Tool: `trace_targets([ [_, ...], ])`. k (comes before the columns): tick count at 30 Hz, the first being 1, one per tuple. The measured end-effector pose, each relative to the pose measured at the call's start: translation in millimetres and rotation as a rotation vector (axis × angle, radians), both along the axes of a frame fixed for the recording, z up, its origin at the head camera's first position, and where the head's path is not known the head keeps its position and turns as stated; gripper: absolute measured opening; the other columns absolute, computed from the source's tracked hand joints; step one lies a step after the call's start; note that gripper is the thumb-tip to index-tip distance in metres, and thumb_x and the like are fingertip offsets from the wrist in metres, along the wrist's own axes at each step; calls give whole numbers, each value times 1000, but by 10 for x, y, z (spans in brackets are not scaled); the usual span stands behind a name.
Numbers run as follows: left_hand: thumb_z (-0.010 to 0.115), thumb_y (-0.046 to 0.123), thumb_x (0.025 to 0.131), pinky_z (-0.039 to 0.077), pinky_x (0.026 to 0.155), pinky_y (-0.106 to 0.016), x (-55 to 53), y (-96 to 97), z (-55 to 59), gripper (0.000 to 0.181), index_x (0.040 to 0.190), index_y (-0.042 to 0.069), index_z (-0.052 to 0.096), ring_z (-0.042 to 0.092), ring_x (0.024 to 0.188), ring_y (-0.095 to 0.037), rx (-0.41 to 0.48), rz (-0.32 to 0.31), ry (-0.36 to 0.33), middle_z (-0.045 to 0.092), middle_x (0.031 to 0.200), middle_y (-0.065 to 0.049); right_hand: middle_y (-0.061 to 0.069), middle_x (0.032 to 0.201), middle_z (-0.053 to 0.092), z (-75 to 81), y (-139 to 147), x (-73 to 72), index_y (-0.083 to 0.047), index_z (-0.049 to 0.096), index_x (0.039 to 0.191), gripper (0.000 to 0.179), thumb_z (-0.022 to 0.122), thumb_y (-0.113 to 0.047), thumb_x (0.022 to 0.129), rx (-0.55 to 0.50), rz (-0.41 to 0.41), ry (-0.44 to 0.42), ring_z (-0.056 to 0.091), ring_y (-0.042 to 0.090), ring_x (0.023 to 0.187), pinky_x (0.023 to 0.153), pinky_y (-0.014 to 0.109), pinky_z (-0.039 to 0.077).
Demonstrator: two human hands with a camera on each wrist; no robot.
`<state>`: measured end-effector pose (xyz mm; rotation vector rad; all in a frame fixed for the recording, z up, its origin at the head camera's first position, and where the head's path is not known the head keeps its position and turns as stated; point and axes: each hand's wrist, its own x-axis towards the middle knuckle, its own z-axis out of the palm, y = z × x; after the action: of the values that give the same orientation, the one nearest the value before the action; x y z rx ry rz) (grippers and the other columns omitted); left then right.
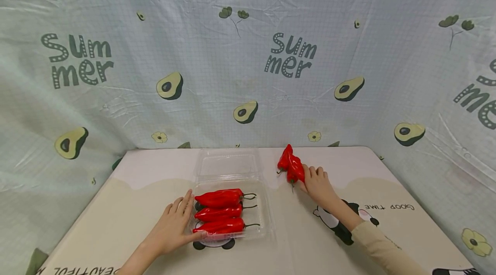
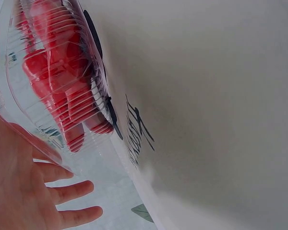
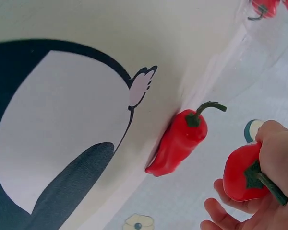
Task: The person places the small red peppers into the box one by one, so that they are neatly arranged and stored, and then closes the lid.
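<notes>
A clear plastic box (image 1: 265, 197) holds three red peppers with green stems, the nearest pepper (image 1: 221, 226) lying along its front side. My left hand (image 1: 174, 227) rests against the box's left end, fingers straight and spread, thumb at the front left corner; the left wrist view shows the peppers through the ribbed wall. To the right of the box, my right hand (image 1: 320, 186) grips a red pepper (image 3: 244, 172) between thumb and fingers. Another red pepper (image 3: 178, 143) lies on the table just beside the held one.
The box's clear lid (image 1: 228, 165) is folded back flat toward the rear of the table. A printed cloth curtain (image 1: 209, 85) hangs behind the table (image 1: 155, 176) and along its sides. Panda pictures and lettering are printed on the tabletop.
</notes>
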<state>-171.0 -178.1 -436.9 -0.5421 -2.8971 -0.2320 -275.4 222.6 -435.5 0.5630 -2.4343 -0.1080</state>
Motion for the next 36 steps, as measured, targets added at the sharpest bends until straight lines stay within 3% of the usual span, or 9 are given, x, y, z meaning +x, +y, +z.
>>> trace_targets([
  [5, 49, 69, 72, 34, 94, -58, 6, 1, 3, 98, 133, -6, 35, 39, 121, -37, -2, 3, -3, 30, 143, -19, 14, 83, 54, 22, -29, 19, 4, 51, 111, 54, 65, -35, 78, 47, -2, -4, 43, 27, 70, 57, 34, 40],
  [12, 49, 70, 72, 34, 95, -57, 12, -7, 0, 98, 133, -6, 34, 38, 122, -37, -1, 1, -2, 29, 143, -19, 13, 93, 57, 56, -83, 71, 0, 51, 116, 52, 64, -34, 79, 50, 10, -50, 47, 27, 79, 64, 38, 43],
  [26, 50, 69, 72, 33, 95, -58, 13, -3, 3, 98, 134, -5, 34, 38, 122, -38, 9, 4, -11, 29, 144, -19, 9, 100, 56, 83, -227, 196, -8, 52, 118, 53, 70, -31, 74, 55, 149, 0, 47, 23, 83, 65, 35, 43],
  [36, 48, 70, 72, 33, 95, -57, -8, -15, -11, 98, 134, -5, 34, 38, 122, -38, -1, -4, -6, 28, 144, -19, 9, 101, 53, 124, -326, 291, -4, 51, 118, 55, 71, -24, 70, 25, 256, -7, 45, 21, 84, 66, 32, 43],
])
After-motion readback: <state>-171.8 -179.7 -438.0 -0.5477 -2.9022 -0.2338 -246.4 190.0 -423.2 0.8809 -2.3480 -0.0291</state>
